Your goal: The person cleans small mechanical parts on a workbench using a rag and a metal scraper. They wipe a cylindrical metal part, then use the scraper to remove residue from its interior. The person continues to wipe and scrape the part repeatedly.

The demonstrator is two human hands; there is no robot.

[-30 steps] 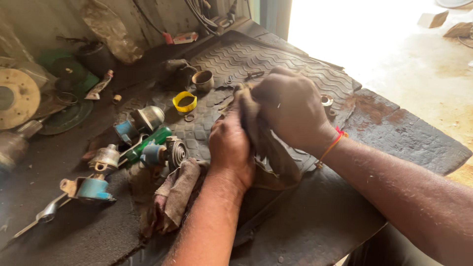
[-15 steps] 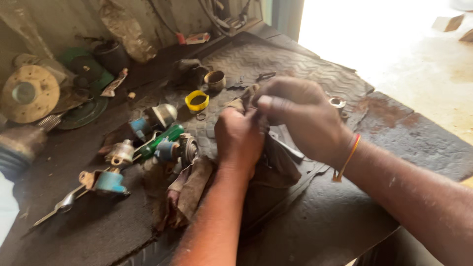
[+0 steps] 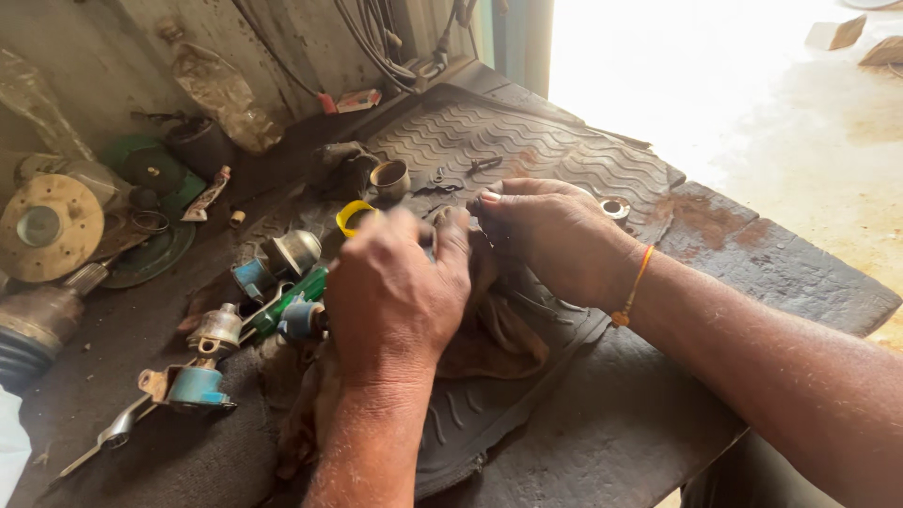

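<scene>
My left hand (image 3: 395, 287) is raised over the rubber mat (image 3: 527, 141), fingers curled, blurred with motion, its fingertips beside the yellow ring (image 3: 350, 214). What it holds, if anything, is hidden. My right hand (image 3: 550, 235), with an orange thread on the wrist, presses down on a dirty brown rag (image 3: 489, 334) and pinches its upper edge. The two hands nearly touch above the rag.
Left of the hands lie small metal parts: blue-capped pieces (image 3: 198, 384), a green-handled tool (image 3: 292, 290), a metal dome (image 3: 293, 249), a wrench (image 3: 103, 437). A brass cup (image 3: 388, 176) and a metal ring (image 3: 616, 207) sit on the mat. Round discs (image 3: 52, 226) lie far left.
My left hand has lifted off the rag and moved left toward the yellow ring. My right hand has lowered flat onto the rag. The camera view shifted slightly.
</scene>
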